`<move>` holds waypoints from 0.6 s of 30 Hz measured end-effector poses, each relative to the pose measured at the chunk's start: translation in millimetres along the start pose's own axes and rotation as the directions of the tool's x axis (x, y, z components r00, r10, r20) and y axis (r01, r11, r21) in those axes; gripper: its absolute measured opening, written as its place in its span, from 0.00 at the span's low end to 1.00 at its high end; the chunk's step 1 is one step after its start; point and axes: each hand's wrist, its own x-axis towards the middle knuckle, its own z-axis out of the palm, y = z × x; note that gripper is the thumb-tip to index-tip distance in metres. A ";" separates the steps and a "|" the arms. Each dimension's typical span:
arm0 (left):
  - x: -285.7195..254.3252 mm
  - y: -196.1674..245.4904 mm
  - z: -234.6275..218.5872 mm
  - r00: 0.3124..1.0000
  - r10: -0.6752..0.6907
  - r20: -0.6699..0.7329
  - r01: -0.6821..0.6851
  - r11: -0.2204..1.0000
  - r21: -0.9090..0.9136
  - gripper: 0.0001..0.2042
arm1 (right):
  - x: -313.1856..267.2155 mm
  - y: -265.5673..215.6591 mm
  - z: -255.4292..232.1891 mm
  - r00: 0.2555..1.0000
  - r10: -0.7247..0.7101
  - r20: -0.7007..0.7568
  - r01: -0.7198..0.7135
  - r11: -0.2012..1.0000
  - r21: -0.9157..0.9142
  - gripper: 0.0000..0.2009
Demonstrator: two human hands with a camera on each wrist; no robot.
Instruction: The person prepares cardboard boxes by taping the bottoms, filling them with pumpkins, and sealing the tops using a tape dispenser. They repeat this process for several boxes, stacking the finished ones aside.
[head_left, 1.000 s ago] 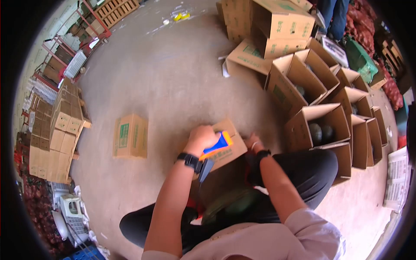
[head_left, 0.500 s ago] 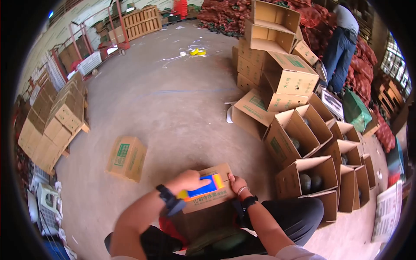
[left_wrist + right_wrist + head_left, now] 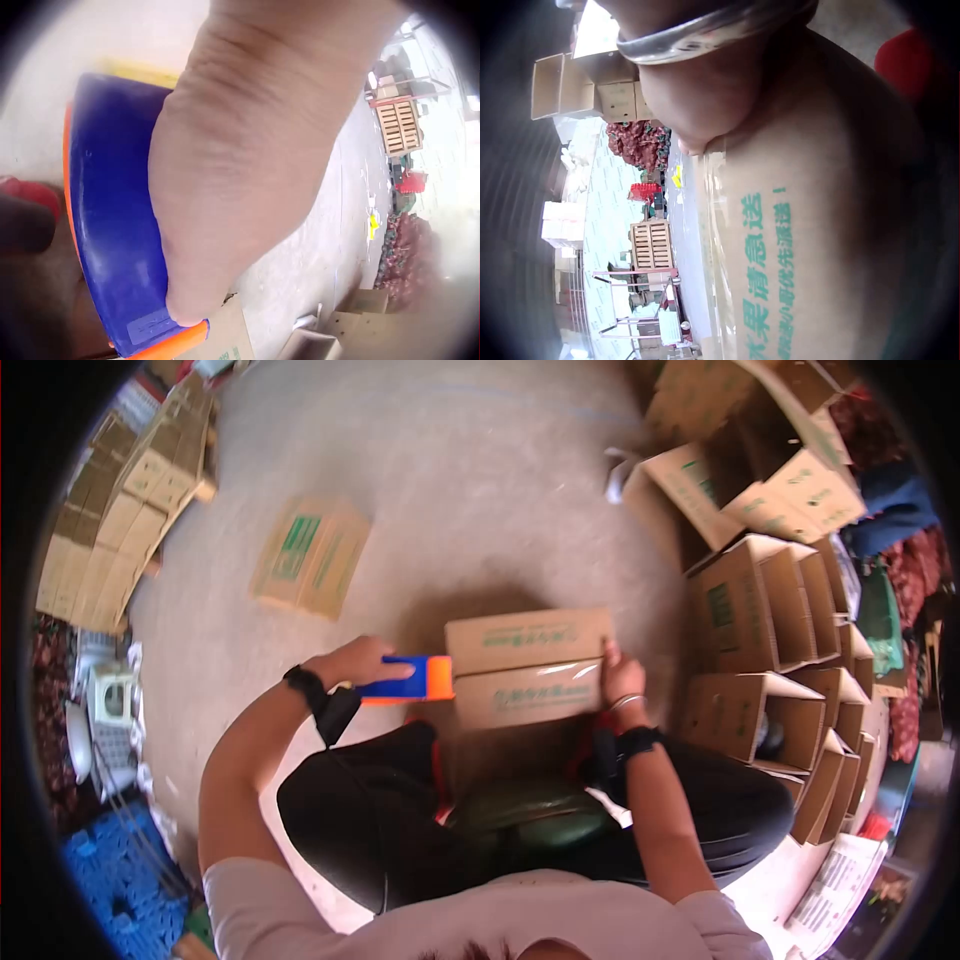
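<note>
A closed cardboard carton with green print stands before the person's legs, clear tape shining along its top seam. My left hand grips a blue and orange tape dispenser, whose orange end is close to the carton's left edge. In the left wrist view, the thumb lies along the blue dispenser, and the other fingers are hidden. At the opposite end, my right hand holds the carton's right edge. Seen from the right wrist, this hand rests against the taped carton.
Another closed carton stands on the floor ahead to the left. Open cartons crowd the right side, one with a dark round thing inside. Stacked cartons are at far left, above a blue plastic pallet. A dark green rounded thing lies between the legs.
The left hand has moved left with the tape dispenser, from over the carton to beyond its left edge. The right hand stays at the right edge. The head view has tilted down.
</note>
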 end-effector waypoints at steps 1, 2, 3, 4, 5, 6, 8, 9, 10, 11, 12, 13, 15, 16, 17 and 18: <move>0.6 -8.3 8.9 0.999 0.028 -0.031 -0.028 1.000 -0.003 0.25 | 2.0 -1.6 1.9 1.000 0.013 0.001 -0.013 1.000 0.023 0.27; 1.2 -14.6 18.1 0.996 0.061 -0.071 -0.062 0.998 -0.003 0.24 | 5.1 -2.7 3.0 1.000 0.022 -0.007 -0.022 0.999 0.043 0.27; 0.2 -20.0 25.3 0.993 0.077 -0.089 -0.081 0.996 -0.044 0.24 | 5.1 -3.9 3.0 0.999 0.031 -0.008 -0.030 0.998 0.064 0.27; 1.2 -24.4 29.7 0.989 0.098 -0.113 -0.108 0.991 -0.080 0.24 | 5.5 -3.9 3.6 0.999 0.039 -0.018 -0.038 0.996 0.084 0.27; 3.5 -28.2 32.2 0.982 0.124 -0.141 -0.141 0.983 -0.114 0.24 | 7.0 -2.4 5.3 0.999 0.041 -0.022 -0.039 0.998 0.056 0.27; 4.2 -29.8 31.4 0.988 0.120 -0.099 -0.130 0.986 -0.103 0.25 | 7.1 -0.2 8.4 0.998 0.025 -0.052 -0.020 0.995 0.093 0.28; 7.0 -25.0 17.2 0.993 0.121 -0.019 -0.122 0.990 -0.076 0.26 | 4.6 -1.1 9.7 0.996 0.022 -0.085 -0.014 0.996 0.093 0.28; 8.8 -18.0 5.5 0.994 0.097 0.049 -0.096 0.995 -0.020 0.27 | 5.0 -0.1 10.1 0.996 0.024 -0.085 -0.016 0.995 0.095 0.28; 10.1 -8.3 -8.9 0.991 0.068 0.117 -0.073 0.996 0.041 0.28 | 6.0 2.4 11.1 0.996 0.026 -0.084 -0.017 0.995 0.099 0.28; 11.4 0.1 -21.4 0.983 0.035 0.182 -0.055 0.993 0.105 0.29 | 7.3 3.2 12.6 0.996 0.028 -0.085 -0.019 0.994 0.106 0.28; 12.8 7.8 -30.9 0.977 0.005 0.215 -0.034 0.991 0.130 0.30 | 7.2 2.6 14.1 0.996 0.019 -0.081 -0.013 0.997 0.082 0.28; 15.3 15.3 -39.5 0.969 -0.023 0.247 -0.017 0.987 0.157 0.30 | 6.6 1.7 15.2 0.997 0.012 -0.081 -0.008 0.998 0.059 0.28; 35.7 19.1 -46.2 0.943 -0.022 0.332 -0.080 0.953 0.291 0.33 | 10.4 2.5 14.4 0.994 0.015 -0.105 -0.010 0.999 0.045 0.30; 38.2 29.7 -54.8 0.935 -0.050 0.352 -0.063 0.951 0.303 0.33 | 13.3 0.6 12.4 0.992 0.111 -0.061 -0.110 0.994 0.019 0.32; 46.0 29.5 -55.0 0.928 -0.041 0.371 -0.073 0.955 0.288 0.33 | 7.1 -15.4 0.5 0.981 0.192 -0.011 -0.192 0.981 0.005 0.34; 53.6 34.6 -59.9 0.910 -0.034 0.414 -0.106 0.945 0.310 0.33 | 7.2 -15.5 -4.1 0.962 0.268 0.042 -0.265 0.962 -0.062 0.35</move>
